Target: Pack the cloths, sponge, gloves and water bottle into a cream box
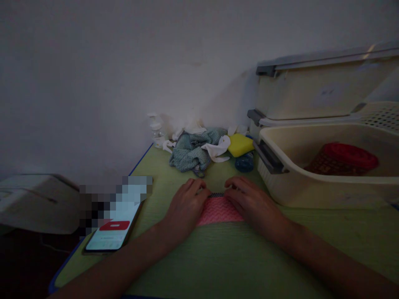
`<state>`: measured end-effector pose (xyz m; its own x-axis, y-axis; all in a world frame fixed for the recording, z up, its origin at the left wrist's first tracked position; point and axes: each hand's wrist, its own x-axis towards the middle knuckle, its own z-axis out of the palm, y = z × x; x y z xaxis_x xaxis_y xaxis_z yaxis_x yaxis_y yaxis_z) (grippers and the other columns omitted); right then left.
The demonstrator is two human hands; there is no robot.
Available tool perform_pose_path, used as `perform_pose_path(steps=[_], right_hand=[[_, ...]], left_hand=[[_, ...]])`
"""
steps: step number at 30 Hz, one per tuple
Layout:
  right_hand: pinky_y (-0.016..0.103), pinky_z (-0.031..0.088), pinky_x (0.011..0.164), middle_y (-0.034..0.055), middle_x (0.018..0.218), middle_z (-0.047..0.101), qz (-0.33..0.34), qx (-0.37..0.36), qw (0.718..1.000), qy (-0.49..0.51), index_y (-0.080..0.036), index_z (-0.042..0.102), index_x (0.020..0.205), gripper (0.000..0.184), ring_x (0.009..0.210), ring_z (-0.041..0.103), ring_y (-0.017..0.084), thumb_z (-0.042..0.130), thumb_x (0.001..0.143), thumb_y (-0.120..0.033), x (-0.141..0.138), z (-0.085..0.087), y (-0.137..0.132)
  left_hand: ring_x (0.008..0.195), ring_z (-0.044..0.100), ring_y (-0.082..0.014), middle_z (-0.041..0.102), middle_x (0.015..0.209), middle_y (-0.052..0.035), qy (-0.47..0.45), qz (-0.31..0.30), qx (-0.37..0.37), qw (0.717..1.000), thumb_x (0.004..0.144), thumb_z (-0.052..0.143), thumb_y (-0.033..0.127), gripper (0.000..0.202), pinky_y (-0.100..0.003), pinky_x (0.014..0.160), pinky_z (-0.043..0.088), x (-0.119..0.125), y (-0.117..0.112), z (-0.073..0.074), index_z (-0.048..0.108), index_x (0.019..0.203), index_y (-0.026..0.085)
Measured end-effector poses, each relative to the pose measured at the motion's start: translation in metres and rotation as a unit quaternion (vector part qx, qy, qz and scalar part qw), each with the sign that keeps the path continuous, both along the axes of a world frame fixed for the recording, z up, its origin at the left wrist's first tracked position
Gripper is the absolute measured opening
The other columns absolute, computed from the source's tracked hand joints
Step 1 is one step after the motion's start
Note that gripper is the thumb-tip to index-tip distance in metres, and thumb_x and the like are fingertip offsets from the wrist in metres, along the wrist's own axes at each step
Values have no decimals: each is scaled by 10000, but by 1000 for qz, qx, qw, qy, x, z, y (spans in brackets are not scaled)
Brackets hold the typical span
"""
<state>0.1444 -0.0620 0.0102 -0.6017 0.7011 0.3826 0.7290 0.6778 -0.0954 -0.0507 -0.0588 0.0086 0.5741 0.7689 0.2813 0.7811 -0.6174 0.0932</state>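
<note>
A pink textured cloth (220, 211) with a black-and-white checked border along its far edge lies on the green table, pulled straight between both hands. My left hand (188, 203) has its fingers curled onto the far left corner, thumb and fingertips pinched together there. At the far right corner, my right hand (249, 203) grips in the same way, fingers bent over the edge. Parts of the cloth's sides are hidden under both hands. Beyond them lies a crumpled grey-green cloth (188, 153) with a similar checked border.
A lit phone (120, 220) lies at the table's left side. At the back are a clear pump bottle (158, 135), white cloth pieces (216, 148), a yellow sponge (240, 144) and a dark blue object (245, 162). A cream basket (311, 191) on the right holds a red roll (346, 160).
</note>
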Motion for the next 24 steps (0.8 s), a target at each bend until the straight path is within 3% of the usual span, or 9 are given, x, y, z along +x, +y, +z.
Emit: perform_pose_path(steps=[4, 11, 15, 18, 24], right_hand=[[335, 462, 764, 60, 875, 660, 28, -36, 999, 1, -141, 660, 849, 122, 853, 563, 200, 590, 795, -57, 1, 0, 3], [309, 469, 695, 38, 814, 702, 22, -36, 999, 3, -173, 678, 847, 184, 765, 612, 182, 563, 792, -39, 2, 4, 4], [289, 488, 684, 38, 831, 711, 11, -41, 999, -3, -188, 683, 867, 207, 780, 634, 181, 554, 795, -45, 5, 3, 5], [285, 508, 691, 43, 834, 713, -3, -39, 999, -11, -200, 691, 864, 216, 802, 646, 183, 540, 805, -57, 7, 2, 4], [357, 536, 777, 93, 989, 702, 0, 28, 999, -18, -152, 693, 859, 158, 917, 642, 228, 536, 849, -139, 8, -4, 5]], left_hand=[[877, 555, -211, 614, 926, -72, 64, -44, -12, 997, 860, 457, 71, 190, -354, 796, 494, 2, -1, 1, 635, 890, 131], [842, 597, -229, 628, 924, -82, 147, -26, -11, 989, 846, 462, 52, 204, -369, 706, 527, 8, -11, 11, 606, 972, 122], [816, 628, -213, 646, 974, -113, 167, -37, 31, 985, 827, 422, 4, 318, -333, 678, 545, 7, -15, 4, 561, 1103, 81], [877, 647, -210, 650, 1046, -158, 177, -44, 77, 980, 790, 370, -46, 400, -307, 737, 549, 7, -20, -3, 535, 1147, 29], [1079, 599, -297, 599, 1161, -268, 185, -71, 164, 966, 734, 284, -68, 474, -362, 846, 531, 3, -27, -15, 506, 1153, -76]])
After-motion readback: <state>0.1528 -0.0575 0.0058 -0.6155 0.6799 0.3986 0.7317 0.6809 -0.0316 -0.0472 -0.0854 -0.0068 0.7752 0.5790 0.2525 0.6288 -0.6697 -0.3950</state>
